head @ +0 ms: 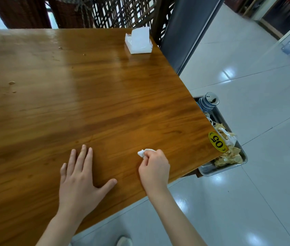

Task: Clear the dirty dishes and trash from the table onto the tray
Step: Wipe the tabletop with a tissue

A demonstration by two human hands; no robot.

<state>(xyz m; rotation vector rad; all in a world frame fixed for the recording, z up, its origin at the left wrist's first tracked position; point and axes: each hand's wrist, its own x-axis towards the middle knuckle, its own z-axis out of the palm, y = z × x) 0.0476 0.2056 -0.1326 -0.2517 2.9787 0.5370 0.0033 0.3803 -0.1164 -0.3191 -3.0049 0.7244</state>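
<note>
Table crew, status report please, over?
Left hand flat on table. Right hand pinching crumpled napkin. Tray beyond corner, path clear.

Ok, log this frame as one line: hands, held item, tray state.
left hand flat on table | right hand pinching crumpled tissue | tray loaded with cups, trash
</note>
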